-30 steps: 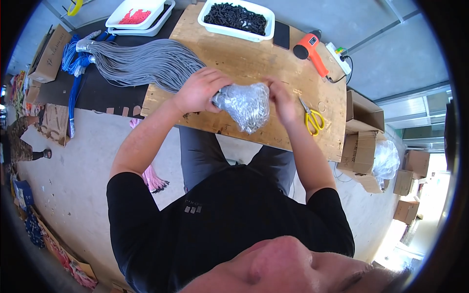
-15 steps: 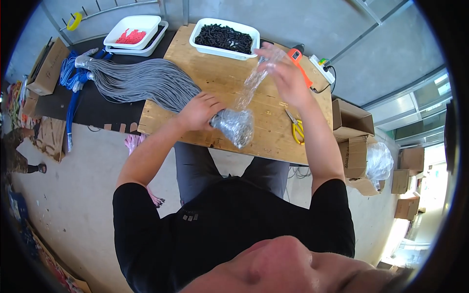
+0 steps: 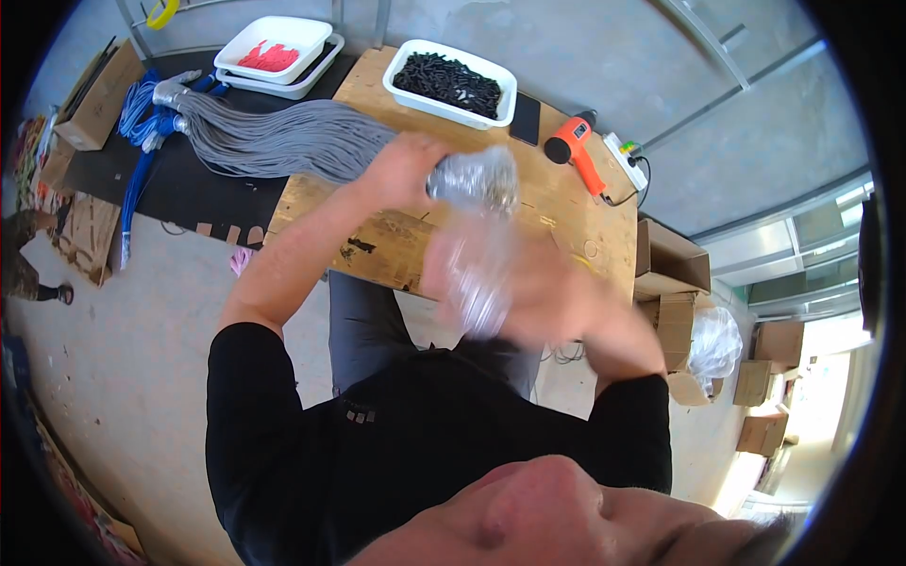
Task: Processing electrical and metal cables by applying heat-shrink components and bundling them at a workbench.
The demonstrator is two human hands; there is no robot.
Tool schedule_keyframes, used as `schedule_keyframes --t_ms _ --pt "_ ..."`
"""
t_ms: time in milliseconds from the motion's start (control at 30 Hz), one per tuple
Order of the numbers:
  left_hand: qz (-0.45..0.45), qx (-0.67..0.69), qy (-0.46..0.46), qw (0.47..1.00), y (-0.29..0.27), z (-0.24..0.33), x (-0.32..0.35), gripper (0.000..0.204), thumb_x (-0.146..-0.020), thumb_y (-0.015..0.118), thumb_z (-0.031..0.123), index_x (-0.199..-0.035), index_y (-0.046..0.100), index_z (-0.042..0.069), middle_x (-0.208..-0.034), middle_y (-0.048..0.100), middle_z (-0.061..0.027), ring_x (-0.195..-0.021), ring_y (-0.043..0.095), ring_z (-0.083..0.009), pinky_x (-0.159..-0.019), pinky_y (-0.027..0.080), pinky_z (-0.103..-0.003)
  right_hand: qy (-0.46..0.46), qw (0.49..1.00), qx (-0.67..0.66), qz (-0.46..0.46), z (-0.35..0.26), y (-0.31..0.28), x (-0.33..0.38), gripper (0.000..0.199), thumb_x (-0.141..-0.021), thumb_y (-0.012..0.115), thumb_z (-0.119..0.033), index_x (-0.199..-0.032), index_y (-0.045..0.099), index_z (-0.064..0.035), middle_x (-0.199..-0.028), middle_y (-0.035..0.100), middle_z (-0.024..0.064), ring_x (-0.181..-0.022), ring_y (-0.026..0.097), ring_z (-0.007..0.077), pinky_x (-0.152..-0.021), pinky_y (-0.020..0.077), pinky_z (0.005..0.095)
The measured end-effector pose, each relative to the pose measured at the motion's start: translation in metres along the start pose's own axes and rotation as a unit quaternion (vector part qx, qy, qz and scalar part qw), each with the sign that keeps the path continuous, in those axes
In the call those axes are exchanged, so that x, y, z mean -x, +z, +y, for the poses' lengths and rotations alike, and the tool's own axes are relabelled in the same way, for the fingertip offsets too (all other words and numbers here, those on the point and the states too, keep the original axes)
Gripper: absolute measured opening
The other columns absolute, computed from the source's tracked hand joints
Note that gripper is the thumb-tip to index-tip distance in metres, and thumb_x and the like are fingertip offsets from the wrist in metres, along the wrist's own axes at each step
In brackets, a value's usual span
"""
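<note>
A long bundle of grey cables [image 3: 283,141] lies across the table. My left hand [image 3: 406,172] is closed around it near its right end. Just beyond that hand, shiny clear plastic film [image 3: 481,177] wraps the cable end, which is raised off the wood. A loose length of the film runs from the wrapped end down toward me. My right hand [image 3: 543,292] is at this length, below and right of the wrapped end. Motion smears its fingers, but the film appears gripped in it.
On the wooden table [image 3: 377,247] stand a white tub [image 3: 510,99] of short black pieces, a dark flat slab [image 3: 526,120], an orange heat gun [image 3: 585,168] and a power strip [image 3: 626,162]. A white tub [image 3: 316,42] with pink pieces is back left. Cardboard boxes [image 3: 672,257] stand right.
My right hand has swung down from above the cable end toward me, drawing the film with it. My left hand has lifted the wrapped end away from me and slightly right.
</note>
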State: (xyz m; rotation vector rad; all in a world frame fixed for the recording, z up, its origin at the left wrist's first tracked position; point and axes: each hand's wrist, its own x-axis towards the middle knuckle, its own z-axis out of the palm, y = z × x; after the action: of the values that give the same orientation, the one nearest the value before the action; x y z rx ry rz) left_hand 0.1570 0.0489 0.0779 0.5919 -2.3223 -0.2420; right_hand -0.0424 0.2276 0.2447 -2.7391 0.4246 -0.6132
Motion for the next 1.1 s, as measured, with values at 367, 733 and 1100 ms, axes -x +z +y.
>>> schedule_keyframes --t_ms 367,733,1100 --pt "0.027 0.086 0.043 0.995 -0.037 0.017 0.024 0.07 -0.058 0.092 0.027 -0.122 0.067 0.01 -0.117 0.07 -0.0125 -0.114 0.066 -0.0362 -0.101 0.05 -0.048 0.298 0.869 0.33 -0.219 0.103 0.11 0.225 0.008 -0.09 0.068 -0.018 -0.091 0.07 -0.0106 -0.089 0.068 0.0117 -0.091 0.067 0.0356 -0.074 0.0543 0.0492" --pt "-0.119 0.052 0.023 0.991 0.003 0.008 0.001 0.064 -0.062 0.091 0.028 -0.119 0.068 0.009 -0.108 0.072 -0.0134 -0.106 0.069 -0.0372 -0.095 0.052 -0.048 0.256 0.919 0.105 0.28 0.047 -0.088 0.025 0.03 -0.103 0.061 -0.016 -0.127 0.065 0.0014 -0.125 0.068 0.0201 -0.12 0.062 0.0375 -0.102 0.0495 0.0526" --pt "-0.096 0.085 0.046 0.991 -0.017 0.005 0.016 0.073 -0.056 0.093 0.024 -0.124 0.067 0.012 -0.118 0.071 -0.0101 -0.115 0.066 -0.0337 -0.102 0.049 -0.045 0.346 0.794 -0.498 -0.035 0.017 0.004 0.097 0.03 -0.11 0.049 -0.02 -0.119 0.069 0.0001 -0.119 0.074 0.0158 -0.103 0.072 0.0253 -0.089 0.0582 0.0418"
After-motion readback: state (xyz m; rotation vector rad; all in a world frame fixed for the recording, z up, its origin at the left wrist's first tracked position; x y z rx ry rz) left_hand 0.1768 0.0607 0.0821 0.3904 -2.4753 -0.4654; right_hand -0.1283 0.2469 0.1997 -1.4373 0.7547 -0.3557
